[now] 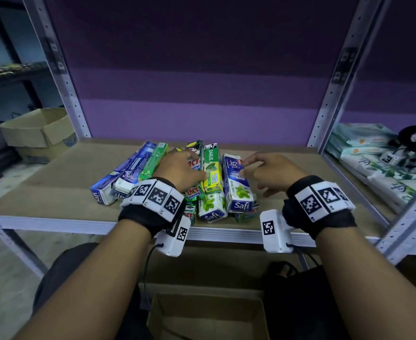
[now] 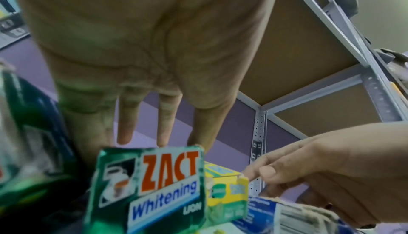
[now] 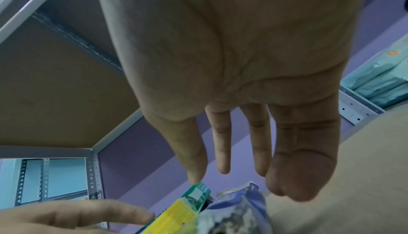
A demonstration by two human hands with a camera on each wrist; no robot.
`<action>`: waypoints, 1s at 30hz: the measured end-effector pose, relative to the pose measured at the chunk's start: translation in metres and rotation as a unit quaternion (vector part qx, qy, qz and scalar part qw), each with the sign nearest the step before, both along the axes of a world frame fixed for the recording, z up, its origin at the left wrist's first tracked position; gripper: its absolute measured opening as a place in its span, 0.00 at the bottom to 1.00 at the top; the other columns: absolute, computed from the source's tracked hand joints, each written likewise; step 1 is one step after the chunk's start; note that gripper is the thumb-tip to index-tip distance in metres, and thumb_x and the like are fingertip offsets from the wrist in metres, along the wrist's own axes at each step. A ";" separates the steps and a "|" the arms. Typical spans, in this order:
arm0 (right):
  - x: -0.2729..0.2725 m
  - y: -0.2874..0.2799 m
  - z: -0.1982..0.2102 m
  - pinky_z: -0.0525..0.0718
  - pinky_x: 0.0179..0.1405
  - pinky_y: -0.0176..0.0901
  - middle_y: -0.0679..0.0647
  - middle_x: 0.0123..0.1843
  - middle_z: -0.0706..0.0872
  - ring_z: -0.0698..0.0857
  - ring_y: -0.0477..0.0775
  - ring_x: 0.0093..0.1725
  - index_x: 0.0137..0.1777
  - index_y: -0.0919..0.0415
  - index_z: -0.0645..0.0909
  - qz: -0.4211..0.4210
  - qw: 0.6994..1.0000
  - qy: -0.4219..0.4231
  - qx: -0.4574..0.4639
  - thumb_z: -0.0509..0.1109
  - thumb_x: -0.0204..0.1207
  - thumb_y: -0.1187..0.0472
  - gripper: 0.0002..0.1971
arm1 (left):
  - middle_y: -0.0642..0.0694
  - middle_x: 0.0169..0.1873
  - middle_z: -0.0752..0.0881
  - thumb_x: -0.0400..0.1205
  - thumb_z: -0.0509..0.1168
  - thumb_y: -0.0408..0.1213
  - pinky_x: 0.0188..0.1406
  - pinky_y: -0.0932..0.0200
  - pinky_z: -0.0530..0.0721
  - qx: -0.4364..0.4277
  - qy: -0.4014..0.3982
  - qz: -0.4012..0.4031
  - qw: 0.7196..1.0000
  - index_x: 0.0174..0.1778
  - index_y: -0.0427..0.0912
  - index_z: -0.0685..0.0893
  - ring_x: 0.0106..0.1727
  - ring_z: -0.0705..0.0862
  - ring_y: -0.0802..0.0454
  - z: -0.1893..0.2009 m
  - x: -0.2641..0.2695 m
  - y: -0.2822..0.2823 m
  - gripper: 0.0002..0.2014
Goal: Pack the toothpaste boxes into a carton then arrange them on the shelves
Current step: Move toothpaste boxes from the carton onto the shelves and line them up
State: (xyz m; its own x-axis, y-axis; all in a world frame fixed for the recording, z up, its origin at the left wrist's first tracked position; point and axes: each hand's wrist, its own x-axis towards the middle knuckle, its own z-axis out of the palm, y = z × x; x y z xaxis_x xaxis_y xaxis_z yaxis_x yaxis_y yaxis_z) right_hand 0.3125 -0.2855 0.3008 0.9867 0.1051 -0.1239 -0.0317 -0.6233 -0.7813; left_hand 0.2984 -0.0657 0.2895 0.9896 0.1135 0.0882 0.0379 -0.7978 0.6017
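Note:
Several toothpaste boxes lie heaped on the brown shelf board (image 1: 55,182). My left hand (image 1: 185,168) rests flat on the heap, fingers straight over the green Zact box (image 1: 192,165) (image 2: 159,185), thumb against the yellow-green Darlie box (image 1: 212,168). The right hand (image 1: 263,173) hovers with loosely bent fingers over the upper end of a blue-and-white Safi box (image 1: 236,187), fingertips at its top edge and holding nothing. More Safi boxes (image 1: 126,175) lie at the left of the heap. An open brown carton (image 1: 202,312) stands on the floor below, between my arms.
Grey perforated uprights (image 1: 62,69) (image 1: 337,82) frame the bay, and a metal rail (image 1: 226,235) runs along the shelf's front. A second open carton (image 1: 37,128) sits at the far left. Packs of wipes (image 1: 373,165) fill the right bay. A black bag (image 1: 295,278) lies under the shelf.

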 end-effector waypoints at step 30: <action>-0.001 0.098 -0.005 0.78 0.58 0.46 0.57 0.71 0.79 0.81 0.59 0.65 0.70 0.49 0.76 0.078 0.962 -0.144 -0.218 0.75 0.72 0.43 0.28 | 0.48 0.58 0.89 0.74 0.75 0.53 0.62 0.49 0.86 -0.123 -0.067 0.101 0.985 0.67 0.58 0.86 0.54 0.88 0.49 0.024 -0.026 0.048 0.23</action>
